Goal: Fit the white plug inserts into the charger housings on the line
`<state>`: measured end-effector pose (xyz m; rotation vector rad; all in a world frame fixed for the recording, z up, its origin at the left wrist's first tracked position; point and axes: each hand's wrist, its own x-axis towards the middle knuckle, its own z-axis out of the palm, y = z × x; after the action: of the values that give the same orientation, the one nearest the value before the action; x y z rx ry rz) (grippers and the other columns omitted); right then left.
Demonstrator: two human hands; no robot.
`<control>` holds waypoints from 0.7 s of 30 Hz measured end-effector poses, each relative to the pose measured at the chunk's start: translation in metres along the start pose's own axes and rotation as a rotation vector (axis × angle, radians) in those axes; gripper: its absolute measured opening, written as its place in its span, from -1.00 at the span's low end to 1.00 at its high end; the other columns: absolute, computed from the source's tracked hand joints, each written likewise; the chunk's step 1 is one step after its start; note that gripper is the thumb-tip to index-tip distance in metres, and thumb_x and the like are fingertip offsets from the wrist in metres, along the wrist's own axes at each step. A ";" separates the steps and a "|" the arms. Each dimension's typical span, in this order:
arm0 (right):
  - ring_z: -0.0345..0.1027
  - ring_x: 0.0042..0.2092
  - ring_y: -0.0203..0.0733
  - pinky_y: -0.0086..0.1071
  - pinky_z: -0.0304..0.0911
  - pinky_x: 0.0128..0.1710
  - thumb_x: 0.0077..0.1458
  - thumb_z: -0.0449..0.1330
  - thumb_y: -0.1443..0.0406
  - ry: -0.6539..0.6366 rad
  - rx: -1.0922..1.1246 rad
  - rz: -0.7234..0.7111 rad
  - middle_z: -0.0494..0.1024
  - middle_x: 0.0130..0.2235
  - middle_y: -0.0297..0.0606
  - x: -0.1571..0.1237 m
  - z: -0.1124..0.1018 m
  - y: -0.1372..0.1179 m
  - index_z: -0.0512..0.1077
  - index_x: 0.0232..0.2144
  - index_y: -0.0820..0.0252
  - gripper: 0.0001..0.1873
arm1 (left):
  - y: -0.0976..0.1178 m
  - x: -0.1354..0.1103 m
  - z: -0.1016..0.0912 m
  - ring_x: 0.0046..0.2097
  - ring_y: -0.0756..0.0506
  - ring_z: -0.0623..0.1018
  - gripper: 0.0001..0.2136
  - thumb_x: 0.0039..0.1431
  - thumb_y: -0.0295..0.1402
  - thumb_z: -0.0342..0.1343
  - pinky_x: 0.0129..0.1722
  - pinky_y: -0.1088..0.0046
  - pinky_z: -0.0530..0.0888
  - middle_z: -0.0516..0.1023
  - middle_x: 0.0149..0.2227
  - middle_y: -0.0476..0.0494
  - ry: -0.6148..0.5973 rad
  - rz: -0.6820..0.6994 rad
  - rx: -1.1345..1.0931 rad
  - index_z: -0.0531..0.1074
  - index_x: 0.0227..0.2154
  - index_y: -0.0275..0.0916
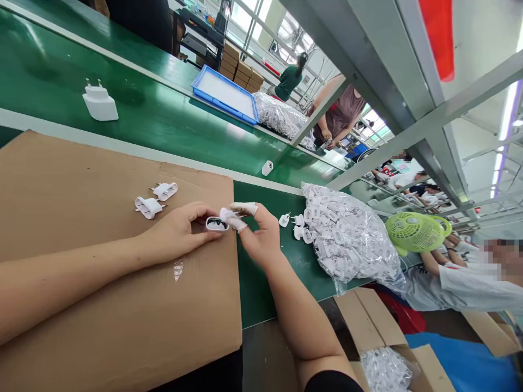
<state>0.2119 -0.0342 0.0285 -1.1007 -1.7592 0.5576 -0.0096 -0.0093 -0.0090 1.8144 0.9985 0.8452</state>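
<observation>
My left hand [186, 227] is closed around a white charger housing [217, 227], its open end with dark parts inside facing my right hand. Between the covered fingertips of my right hand [258, 231] is a white plug head [225, 213], right beside the housing's opening; whether they touch I cannot tell. White coverings wrap the thumb and a finger of that hand. Left of them, two white plug heads [150, 207] with metal pins lie on a cardboard sheet [122, 305]. A few more loose plug heads [300, 233] lie on the green table to the right.
A clear bag of white plug heads [353, 239] stands at right, near a green fan [417, 232]. On the green conveyor [175, 130] are a charger [100, 102] and a white housing [267, 167]. A blue tray [224, 93] lies beyond. Co-workers sit across and to the right.
</observation>
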 end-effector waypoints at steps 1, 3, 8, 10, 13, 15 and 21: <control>0.56 -0.07 -0.10 -0.18 0.50 0.01 0.27 0.28 0.34 -0.032 -0.099 -0.099 0.71 -0.09 -0.23 -0.003 0.001 0.000 0.64 -0.03 0.02 -0.74 | 0.001 0.001 0.001 -0.03 -0.24 0.64 -0.55 0.19 0.12 0.32 0.00 0.26 0.61 0.67 -0.03 -0.09 0.005 -0.003 0.008 0.63 -0.03 -0.07; 0.53 -0.04 -0.08 -0.19 0.48 -0.02 0.27 0.18 0.44 -0.083 -0.257 -0.237 0.69 -0.07 -0.20 -0.006 0.004 0.000 0.61 0.05 0.02 -0.62 | 0.001 0.002 0.002 -0.07 -0.23 0.64 -0.59 0.19 0.12 0.30 -0.05 0.26 0.59 0.67 -0.11 -0.08 0.008 0.004 0.009 0.64 -0.11 -0.08; 0.47 0.02 -0.05 -0.19 0.45 0.06 0.28 0.14 0.50 -0.221 -0.423 -0.245 0.65 0.00 -0.19 -0.008 0.008 0.000 0.54 0.14 0.01 -0.52 | 0.001 0.003 0.001 -0.11 -0.23 0.63 -0.64 0.17 0.07 0.30 -0.12 0.26 0.55 0.66 -0.17 -0.07 0.035 0.044 0.009 0.63 -0.19 -0.10; 0.44 0.05 -0.04 -0.18 0.43 0.09 0.29 0.14 0.50 -0.283 -0.472 -0.205 0.64 0.03 -0.18 -0.007 0.008 -0.003 0.54 0.13 0.02 -0.54 | 0.001 0.003 0.001 -0.13 -0.23 0.63 -0.65 0.16 0.08 0.29 -0.14 0.25 0.55 0.66 -0.19 -0.07 0.037 0.045 0.020 0.62 -0.22 -0.09; 0.40 -0.03 -0.01 -0.17 0.41 0.01 0.25 0.13 0.54 -0.328 -0.591 -0.188 0.61 -0.09 -0.14 -0.004 0.010 -0.011 0.57 0.01 0.09 -0.59 | 0.001 0.002 0.002 -0.13 -0.26 0.62 -0.65 0.17 0.08 0.24 -0.16 0.23 0.55 0.66 -0.20 -0.10 0.033 0.048 0.067 0.62 -0.24 -0.08; 0.36 -0.11 -0.02 -0.19 0.38 -0.08 0.20 0.12 0.56 -0.328 -0.660 -0.193 0.57 -0.18 -0.16 -0.003 0.012 -0.015 0.57 -0.13 0.10 -0.64 | 0.001 -0.001 0.004 -0.08 -0.28 0.63 -0.64 0.21 0.06 0.21 -0.13 0.21 0.56 0.67 -0.13 -0.13 0.060 0.078 0.113 0.62 -0.14 -0.08; 0.30 -0.21 -0.08 -0.27 0.30 -0.21 0.14 0.14 0.55 -0.263 -0.674 -0.119 0.50 -0.28 -0.24 -0.002 0.017 -0.016 0.55 -0.28 0.08 -0.70 | 0.004 -0.011 0.009 0.01 -0.40 0.61 -0.54 0.46 -0.02 -0.08 0.04 0.01 0.52 0.64 -0.03 -0.34 0.098 0.237 0.475 0.55 0.10 -0.21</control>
<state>0.1903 -0.0419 0.0318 -1.4021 -2.3118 0.0170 -0.0055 -0.0232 -0.0107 2.3493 1.1303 0.8986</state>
